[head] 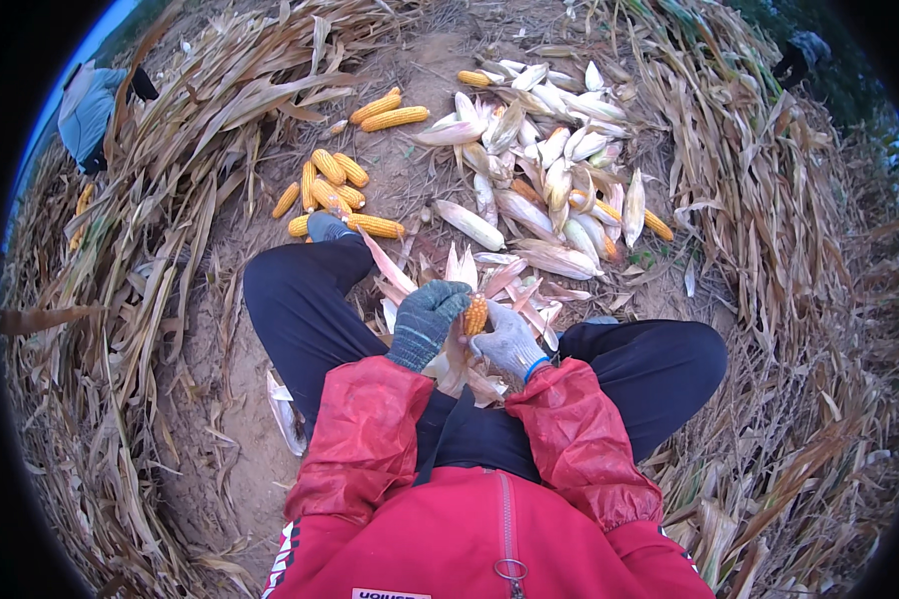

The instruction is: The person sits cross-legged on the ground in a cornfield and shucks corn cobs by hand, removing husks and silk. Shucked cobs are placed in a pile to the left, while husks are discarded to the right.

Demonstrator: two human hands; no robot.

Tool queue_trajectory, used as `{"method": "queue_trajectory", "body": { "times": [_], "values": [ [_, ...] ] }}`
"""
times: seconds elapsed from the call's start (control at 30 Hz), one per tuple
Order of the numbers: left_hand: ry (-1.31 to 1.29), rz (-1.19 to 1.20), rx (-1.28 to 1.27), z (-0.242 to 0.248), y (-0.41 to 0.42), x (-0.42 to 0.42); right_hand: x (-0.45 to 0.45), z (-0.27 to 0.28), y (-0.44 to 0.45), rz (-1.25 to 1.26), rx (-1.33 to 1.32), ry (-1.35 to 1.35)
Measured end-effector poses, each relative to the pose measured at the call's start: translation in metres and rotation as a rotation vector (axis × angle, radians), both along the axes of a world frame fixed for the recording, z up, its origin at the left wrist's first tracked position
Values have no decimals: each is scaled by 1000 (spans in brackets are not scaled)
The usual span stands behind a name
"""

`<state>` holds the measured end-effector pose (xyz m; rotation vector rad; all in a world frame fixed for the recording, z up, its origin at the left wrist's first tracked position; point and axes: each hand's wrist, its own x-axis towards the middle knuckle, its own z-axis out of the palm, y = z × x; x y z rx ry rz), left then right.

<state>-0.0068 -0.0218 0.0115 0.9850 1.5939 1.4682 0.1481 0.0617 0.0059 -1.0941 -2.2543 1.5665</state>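
Note:
Between my hands, above my lap, is a yellow ear of corn (476,314) with its husk peeled back and hanging below. My left hand (428,322), in a dark green knitted glove, grips the ear and husk from the left. My right hand (508,341), in a light grey glove, holds the ear's right side. Loose corn husks (461,266) lie on the ground between my legs. Ahead to the right is a heap of corn ears (554,157), mostly in pale husks. Bare yellow corn cobs (330,168) lie in a group by my left foot.
Dry corn stalks (217,112) are piled along the left, and more stalks (764,187) along the right. Two more bare ears (395,118) rest on the soil ahead. One person (90,112) is bent over at the far left, another (801,56) at the far right.

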Motion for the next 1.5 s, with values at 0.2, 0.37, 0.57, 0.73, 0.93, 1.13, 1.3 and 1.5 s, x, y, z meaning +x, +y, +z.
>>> {"method": "queue_trajectory", "body": {
  "times": [0.2,0.37,0.57,0.73,0.93,1.13,1.3,1.5],
  "values": [
    [156,154,-120,-17,0,-2,0,1,2,-16,-140,16],
    [771,39,121,-59,-11,-29,-7,37,0,22,-76,-40],
    [197,15,-7,-59,-16,-22,-9,20,-5,-146,-122,252],
    [597,-28,90,-31,-8,-17,-10,24,-6,-263,107,237],
    [-140,110,80,-71,-5,-21,-8,27,-2,-411,-94,353],
    [-1158,551,168,-25,-4,-70,22,-2,48,-934,-519,891],
    [-1223,784,76,-9,5,-102,37,8,65,-948,-687,1106],
    [-939,767,144,-7,0,-86,29,39,58,-920,-353,1036]
  ]
}}
